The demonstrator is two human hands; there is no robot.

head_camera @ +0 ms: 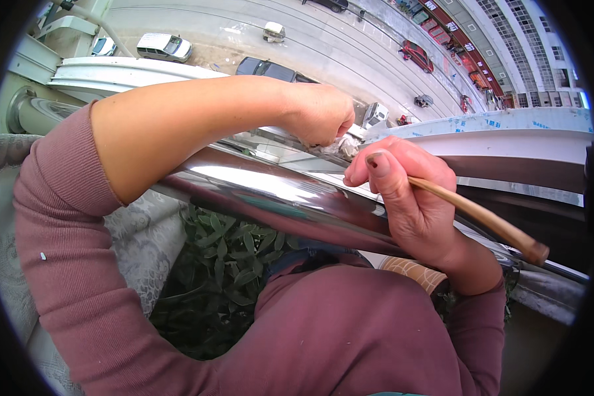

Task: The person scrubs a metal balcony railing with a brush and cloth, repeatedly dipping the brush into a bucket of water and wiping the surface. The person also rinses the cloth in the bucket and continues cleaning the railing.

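Note:
My left hand reaches over the steel handrail with its fingers curled down. Just under its fingers lies a crumpled whitish piece of thin material, perhaps tissue or plastic. The left fingertips are hidden, so whether they grip that piece cannot be made out. My right hand is closed around a slim wooden stick, thumb on top. The stick's thick, blunt end points down to the right; its other end is lost behind the right fingers, close to the crumpled piece.
A thick, shiny steel handrail crosses before my body. Beyond it run white window frames, one with printed film. Far below is a street with several vehicles. Leafy plants and a lace curtain are on the near side.

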